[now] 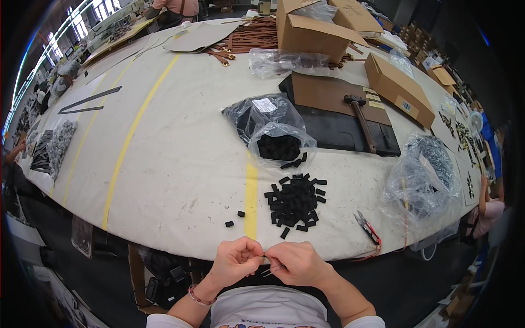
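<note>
At the table's near edge, my left hand (238, 259) and my right hand (297, 263) meet, fingertips pinched together. A small black piece (264, 256) shows between them, mostly hidden by the fingers. Below my right fingers a thin, two-pronged metal tool (267, 271) sticks out; its kind cannot be made out. Just beyond my hands lies a heap of short black tube-like pieces (295, 201). Two loose black pieces (229, 223) lie left of the yellow stripe. Behind the heap, a clear plastic bag (262, 112) spills more of them from its mouth.
Red-handled snips (368, 227) lie to the right, near a large crumpled plastic bag (424, 186). A hammer (361, 123) rests on a dark board (339, 131). Cardboard boxes (399, 92) and brown straps (254, 35) are farther back. Dark strips (90, 101) lie at left.
</note>
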The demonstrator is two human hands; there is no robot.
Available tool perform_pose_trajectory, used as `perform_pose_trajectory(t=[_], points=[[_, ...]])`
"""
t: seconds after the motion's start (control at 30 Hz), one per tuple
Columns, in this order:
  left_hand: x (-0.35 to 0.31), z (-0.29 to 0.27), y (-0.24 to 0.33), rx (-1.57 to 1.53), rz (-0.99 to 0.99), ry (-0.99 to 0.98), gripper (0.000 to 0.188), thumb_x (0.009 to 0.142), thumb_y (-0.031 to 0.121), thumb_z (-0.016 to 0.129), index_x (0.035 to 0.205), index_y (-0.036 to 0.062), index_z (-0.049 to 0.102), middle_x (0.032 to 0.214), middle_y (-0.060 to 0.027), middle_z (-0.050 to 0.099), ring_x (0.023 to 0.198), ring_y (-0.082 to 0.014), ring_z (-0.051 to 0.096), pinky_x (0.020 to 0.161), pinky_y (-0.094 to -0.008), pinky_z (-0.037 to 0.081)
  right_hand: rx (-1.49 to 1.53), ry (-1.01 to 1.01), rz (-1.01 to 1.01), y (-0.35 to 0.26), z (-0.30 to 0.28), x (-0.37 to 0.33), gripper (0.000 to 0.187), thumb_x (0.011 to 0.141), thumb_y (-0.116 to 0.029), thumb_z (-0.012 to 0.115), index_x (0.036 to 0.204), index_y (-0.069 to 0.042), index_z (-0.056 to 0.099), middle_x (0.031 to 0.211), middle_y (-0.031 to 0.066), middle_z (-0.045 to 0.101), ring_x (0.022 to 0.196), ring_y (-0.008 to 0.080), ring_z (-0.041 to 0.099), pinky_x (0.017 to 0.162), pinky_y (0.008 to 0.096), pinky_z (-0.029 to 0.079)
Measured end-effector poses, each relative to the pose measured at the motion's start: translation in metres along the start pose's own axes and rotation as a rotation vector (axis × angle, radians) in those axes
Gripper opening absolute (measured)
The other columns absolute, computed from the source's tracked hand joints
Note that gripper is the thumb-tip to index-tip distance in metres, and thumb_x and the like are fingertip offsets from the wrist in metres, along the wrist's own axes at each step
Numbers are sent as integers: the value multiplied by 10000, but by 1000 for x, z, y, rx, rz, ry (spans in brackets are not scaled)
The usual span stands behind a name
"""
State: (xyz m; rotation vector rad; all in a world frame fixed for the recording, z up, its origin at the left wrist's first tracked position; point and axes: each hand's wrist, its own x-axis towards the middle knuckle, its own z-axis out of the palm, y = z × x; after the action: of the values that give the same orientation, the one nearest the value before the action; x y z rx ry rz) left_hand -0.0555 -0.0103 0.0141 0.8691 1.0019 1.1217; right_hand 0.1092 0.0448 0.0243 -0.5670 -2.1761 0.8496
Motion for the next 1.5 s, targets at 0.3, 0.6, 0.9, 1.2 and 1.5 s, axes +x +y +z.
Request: perform_pose_trajectory(t=[0.3, 0.6, 0.9, 1.2, 1.5], points=[[12, -8, 0, -276, -78, -39, 61, 735, -67, 523, 780, -32, 504, 625, -77, 548, 431, -83, 493, 362, -178, 368, 389, -117, 363, 0, -4, -7, 144, 681, 23, 548, 821, 0, 528, 578, 24, 515, 466, 91, 479, 429, 207, 366], [13, -11, -7, -587, -117, -35, 116, 758, -57, 487, 866, -53, 529, 667, -120, 571, 433, -125, 511, 350, -214, 381, 756, 33, 348, -41, -36, -1, 156, 664, 51, 561, 820, 53, 562, 602, 69, 549, 466, 83, 478, 456, 195, 380], [15, -5, -5, -593, -97, -45, 93, 766, -44, 504, 858, -44, 521, 656, -96, 543, 448, -111, 496, 350, -210, 366, 1556, -150, -349, -100, -48, 23, 344, 748, -277, 625, 781, 64, 596, 616, 110, 563, 413, 155, 477, 356, 270, 335], [22, -14, 7, 657, 319, 288, 64, 786, 18, 529, 783, -15, 474, 627, -31, 502, 512, -101, 446, 479, -206, 369, 1457, -237, -439, -101, -65, 18, 409, 747, -312, 611, 764, 94, 559, 604, 132, 540, 416, 171, 460, 369, 270, 330], [42, -28, -5, 1483, 635, 306, 149, 660, 37, 561, 782, 28, 474, 922, -94, 507, 846, -248, 464, 732, -358, 347, 111, 315, 261, -43, -86, 1, 64, 660, -47, 593, 617, -14, 559, 523, 46, 514, 390, 109, 431, 379, 234, 315]])
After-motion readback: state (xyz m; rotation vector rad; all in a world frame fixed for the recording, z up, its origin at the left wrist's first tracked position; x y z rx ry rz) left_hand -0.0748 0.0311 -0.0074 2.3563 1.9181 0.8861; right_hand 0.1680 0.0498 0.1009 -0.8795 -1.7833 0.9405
